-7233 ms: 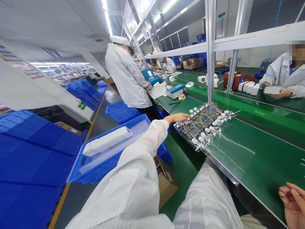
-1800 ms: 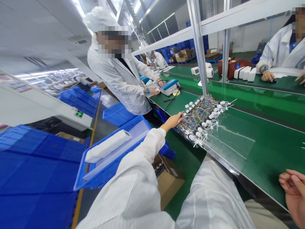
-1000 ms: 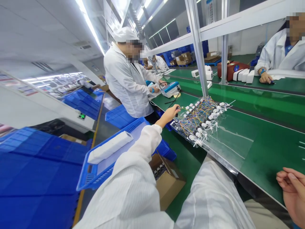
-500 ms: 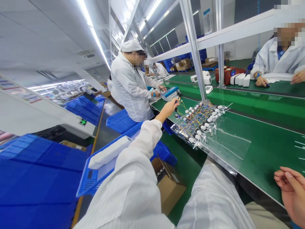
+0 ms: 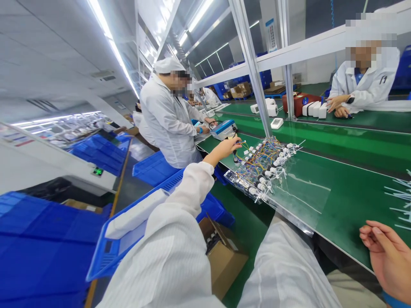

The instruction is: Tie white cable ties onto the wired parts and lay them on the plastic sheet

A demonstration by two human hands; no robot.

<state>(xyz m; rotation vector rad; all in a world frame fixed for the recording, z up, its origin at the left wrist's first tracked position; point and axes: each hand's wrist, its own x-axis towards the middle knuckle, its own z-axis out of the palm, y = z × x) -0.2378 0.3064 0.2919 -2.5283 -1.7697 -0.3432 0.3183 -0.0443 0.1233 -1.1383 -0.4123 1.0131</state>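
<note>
My left hand reaches over the far end of the bundle, its fingers pinched on a thin wire lead with a small connector. Below and beside it, a row of wired parts with white and black cylindrical ends and tangled yellow, blue and red wires lies on clear plastic film. White ties stick out from several of these parts. At the lower right, my right hand hovers by the bench edge, loosely curled, with nothing visible in it.
The green bench carries white strips at right. A blue-and-grey device stands near a co-worker; another person sits opposite. A metal post rises behind the parts. Blue crates and a cardboard box stand below.
The view has shifted slightly, moving the scene leftward. My left hand still pinches the wire lead, now turned more level. The person opposite has brought both hands together.
</note>
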